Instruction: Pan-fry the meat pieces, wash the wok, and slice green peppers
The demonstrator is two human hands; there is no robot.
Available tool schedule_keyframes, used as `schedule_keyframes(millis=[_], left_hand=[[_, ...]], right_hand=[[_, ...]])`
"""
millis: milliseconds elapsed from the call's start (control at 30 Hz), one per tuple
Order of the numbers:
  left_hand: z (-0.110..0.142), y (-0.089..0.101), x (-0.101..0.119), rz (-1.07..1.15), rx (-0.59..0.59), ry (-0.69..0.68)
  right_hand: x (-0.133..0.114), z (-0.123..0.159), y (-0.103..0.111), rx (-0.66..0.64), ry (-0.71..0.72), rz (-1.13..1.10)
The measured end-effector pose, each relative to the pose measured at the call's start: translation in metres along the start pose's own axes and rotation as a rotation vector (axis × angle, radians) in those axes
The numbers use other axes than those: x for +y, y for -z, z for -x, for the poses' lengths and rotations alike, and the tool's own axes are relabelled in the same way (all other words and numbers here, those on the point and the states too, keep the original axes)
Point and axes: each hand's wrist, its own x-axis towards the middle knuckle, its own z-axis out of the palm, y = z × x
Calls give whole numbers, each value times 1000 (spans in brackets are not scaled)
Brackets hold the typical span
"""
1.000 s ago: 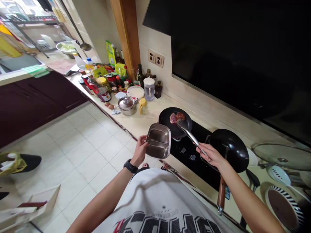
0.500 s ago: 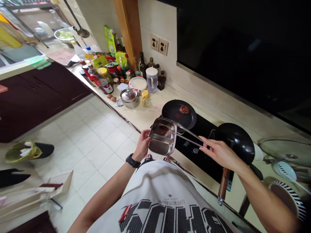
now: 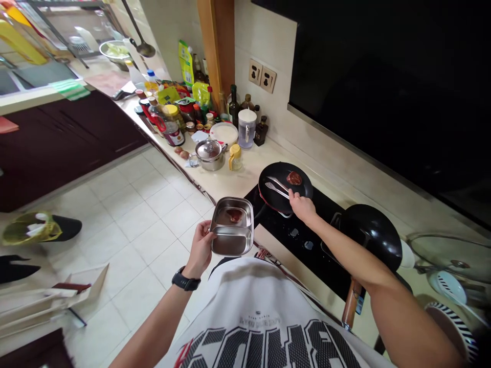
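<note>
Left fingers (image 3: 205, 231) pinch the divided tray (image 3: 232, 243), beyond the tabletop's (image 3: 251, 176) edge. Right fingers (image 3: 293, 196) grip the tongs (image 3: 276, 190) inside the pan's (image 3: 273, 200) rim, right of centre, beside one meat piece (image 3: 294, 178).

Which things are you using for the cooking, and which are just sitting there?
Being used:
metal tray, in my left hand
tongs, in my right hand
frying pan
two meat pieces, one in the tray, one in the pan

Just there:
wok
lidded pot
jug
hanging ladle
</note>
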Motion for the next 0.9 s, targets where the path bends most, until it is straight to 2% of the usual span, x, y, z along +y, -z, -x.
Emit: schedule_keyframes(millis=[300, 467, 600, 700, 800, 900], left_hand=[[2, -6, 0, 9, 9, 3], [1, -11, -1, -13, 2, -17], [-2, -19, 0, 7, -4, 0], [-6, -28, 1, 11, -41, -16], [-12, -41, 2, -3, -104, -36], [-17, -53, 5, -18, -182, -45]], right_hand=[[13, -55, 24, 6, 195, 103], [26, -56, 34, -29, 207, 78], [56, -23, 41, 20, 130, -99], [72, 22, 49, 113, 149, -412], [66, 67, 58, 83, 164, -745], [46, 97, 65, 32, 167, -926]])
